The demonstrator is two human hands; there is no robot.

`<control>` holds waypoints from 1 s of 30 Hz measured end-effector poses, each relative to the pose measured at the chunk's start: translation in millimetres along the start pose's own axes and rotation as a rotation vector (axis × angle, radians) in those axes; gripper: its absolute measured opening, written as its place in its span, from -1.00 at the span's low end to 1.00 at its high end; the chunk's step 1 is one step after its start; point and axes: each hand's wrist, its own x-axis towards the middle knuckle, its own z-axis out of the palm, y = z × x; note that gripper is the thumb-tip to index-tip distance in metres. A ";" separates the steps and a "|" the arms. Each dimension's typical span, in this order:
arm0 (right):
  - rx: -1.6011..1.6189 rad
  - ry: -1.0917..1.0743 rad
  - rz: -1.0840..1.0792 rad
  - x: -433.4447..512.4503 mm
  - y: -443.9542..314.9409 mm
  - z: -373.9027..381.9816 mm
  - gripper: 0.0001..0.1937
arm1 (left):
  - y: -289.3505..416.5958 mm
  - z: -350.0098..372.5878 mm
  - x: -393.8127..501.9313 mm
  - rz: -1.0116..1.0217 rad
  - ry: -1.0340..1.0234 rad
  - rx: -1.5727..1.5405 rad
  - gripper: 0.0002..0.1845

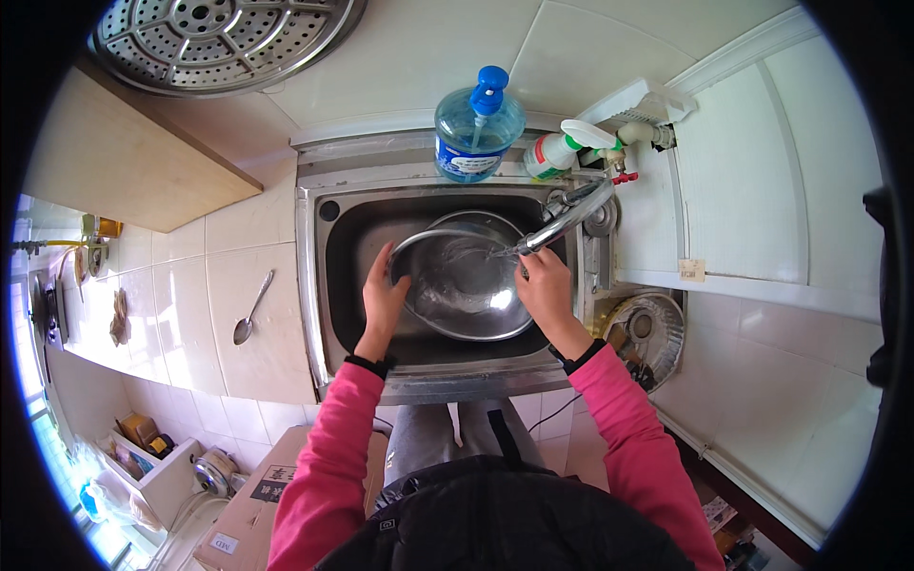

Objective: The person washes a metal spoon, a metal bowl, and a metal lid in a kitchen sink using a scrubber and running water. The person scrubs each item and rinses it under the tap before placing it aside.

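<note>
A round stainless steel basin (464, 285) is held over the steel sink (357, 285), tilted a little, with water inside. Its left rim is gripped by my left hand (385, 296), thumb over the edge. My right hand (545, 289) grips the right rim, just below the spout of the chrome faucet (571, 218). Water runs from the spout into the basin. Behind it, a second metal bowl (480, 220) shows partly in the sink; the rest of it is hidden.
A blue pump-top bottle (475, 135) and a white spray bottle (553, 153) stand behind the sink. A metal spoon (244, 330) lies on the tiled counter at left. A perforated steamer plate (214, 50) is at upper left, a foil-like tray (660, 335) right of the sink.
</note>
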 end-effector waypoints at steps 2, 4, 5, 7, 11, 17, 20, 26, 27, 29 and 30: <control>0.032 0.023 -0.151 1.2 -2.7 2.7 -0.72 | 22.0 -0.8 11.2 0.319 -0.053 0.506 -0.40; 0.032 -0.060 -0.224 4.1 -4.3 6.6 -0.63 | 39.8 -0.1 22.5 0.195 -0.187 0.793 -0.46; 0.037 -0.065 -0.271 6.5 -3.8 8.4 -0.61 | 46.3 0.0 28.0 0.197 -0.222 0.914 -0.49; 0.042 -0.059 -0.210 10.9 1.4 10.3 -0.62 | 50.6 -7.3 28.3 0.261 -0.188 0.875 -0.58; 0.251 0.056 0.164 3.2 20.9 19.1 -0.64 | 24.0 -36.3 11.1 0.099 0.020 0.582 -0.73; 0.640 0.075 0.727 -69.6 20.5 78.5 -0.65 | -44.5 -41.2 -30.3 -0.360 0.196 0.167 -0.77; 0.749 -0.014 0.891 -92.9 20.8 101.0 -0.63 | -53.9 -28.2 -44.2 -0.432 0.276 0.042 -0.80; 0.622 -0.114 0.700 -58.9 45.3 92.2 -0.62 | -23.6 -36.9 -51.5 -0.264 0.234 0.314 -0.74; 0.658 -0.099 0.690 -52.4 44.9 88.8 -0.61 | -20.1 -35.6 -52.7 -0.249 0.243 0.321 -0.74; 0.591 -0.164 0.662 -46.8 39.4 82.6 -0.57 | -17.5 -30.4 -56.1 -0.293 0.268 0.270 -0.74; 0.589 -0.242 0.662 -47.6 35.2 80.2 -0.54 | -18.0 -27.8 -58.4 -0.309 0.277 0.245 -0.75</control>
